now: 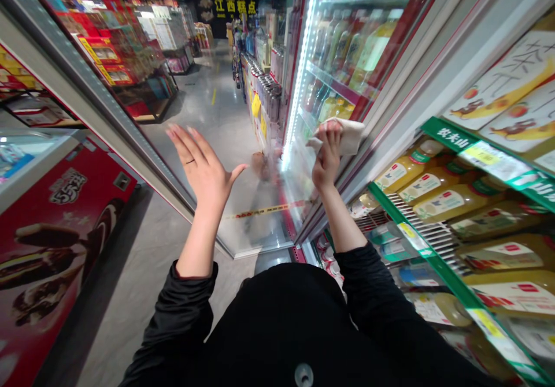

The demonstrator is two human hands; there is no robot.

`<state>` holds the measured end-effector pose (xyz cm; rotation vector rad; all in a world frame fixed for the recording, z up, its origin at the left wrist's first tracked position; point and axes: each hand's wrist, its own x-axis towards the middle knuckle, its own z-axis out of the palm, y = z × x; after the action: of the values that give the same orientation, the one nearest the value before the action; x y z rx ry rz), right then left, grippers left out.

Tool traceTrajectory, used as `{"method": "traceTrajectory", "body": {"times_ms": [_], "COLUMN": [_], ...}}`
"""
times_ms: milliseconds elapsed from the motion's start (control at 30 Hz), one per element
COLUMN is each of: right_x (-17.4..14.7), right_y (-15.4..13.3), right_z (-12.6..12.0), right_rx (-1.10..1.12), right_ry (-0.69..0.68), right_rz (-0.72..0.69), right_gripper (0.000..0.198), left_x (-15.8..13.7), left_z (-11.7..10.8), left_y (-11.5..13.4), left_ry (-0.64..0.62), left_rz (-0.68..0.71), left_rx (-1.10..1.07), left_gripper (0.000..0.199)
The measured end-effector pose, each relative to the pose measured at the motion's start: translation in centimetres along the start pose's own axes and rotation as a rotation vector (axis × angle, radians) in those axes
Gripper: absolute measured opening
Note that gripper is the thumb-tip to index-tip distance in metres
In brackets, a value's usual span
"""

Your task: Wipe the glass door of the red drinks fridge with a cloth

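A tall, framed glass door (pixel 260 202) stands before a person in a shop, its clear pane showing the aisle beyond, where red goods (pixel 106 46) are stacked at the left and a dark sign with yellow characters (pixel 236 7) hangs at the back. On the left sits a red freezer (pixel 65 225) printed with pictures of ice cream. On the right, green-edged racks (pixel 455 281) carry rows of bottles (pixel 444 202), many of them yellow, lying tilted in the view. The person wears a black top (pixel 277 323), the sleeves reaching the forearms. The left hand (pixel 203 173) is raised in front of the pane, spread flat with the thumb held out to the side; whether the palm touches the glass cannot be told. The right hand (pixel 327 159) grips a pale, folded cloth (pixel 352 136) at the door's right side, near the frame, fingers bent over the fabric, slightly blurred. A bright line of lights (pixel 299 75) shows between the two hands and above them. Low on the pane appears a thin yellowish strip (pixel 269 209) with dark markings. A dark ring (pixel 189 162) circles one left finger.
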<state>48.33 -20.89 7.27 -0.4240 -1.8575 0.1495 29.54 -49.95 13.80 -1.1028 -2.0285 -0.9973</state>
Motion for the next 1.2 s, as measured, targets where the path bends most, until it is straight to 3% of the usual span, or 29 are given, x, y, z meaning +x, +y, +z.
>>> {"method": "traceTrajectory", "body": {"times_ms": [133,333,533,700,800,1000,1200], "right_x": [-0.6,-0.1,-0.4,-0.7,0.3,0.2,0.6], "right_y": [-2.3,-3.9,-5.8,-5.0,-6.3,-8.3,-7.5], "right_z": [-0.7,0.0,1.2,0.6,1.6,2.3,1.7], "right_rx": [-0.042,0.028,0.105,0.147,0.133,0.159,0.142], "right_ry": [-0.152,-0.073,-0.196,-0.047,-0.016,-0.227,-0.078], "right_rz": [-0.01,0.093,-0.107,-0.045,-0.029,-0.187,-0.089], "right_gripper": [0.074,0.075,0.063,0.064,0.067,0.059,0.059], "left_x": [-0.2,-0.1,0.0,-0.4,-0.5,-0.4,-0.5], "left_z": [0.1,-0.3,-0.5,-0.3,-0.2,-0.7,-2.1], "left_y": [-0.3,-0.4,-0.5,-1.0,-1.2,-2.0,-3.9], "left_ry": [-0.003,-0.048,-0.054,0.007,0.024,0.009,-0.043], "left_rz": [0.014,0.001,-0.003,0.081,0.094,0.163,0.183], "left_rx": [0.011,0.01,-0.027,0.01,0.017,0.046,-0.01], "left_gripper": [0.145,0.146,0.141,0.133,0.13,0.129,0.117]}}
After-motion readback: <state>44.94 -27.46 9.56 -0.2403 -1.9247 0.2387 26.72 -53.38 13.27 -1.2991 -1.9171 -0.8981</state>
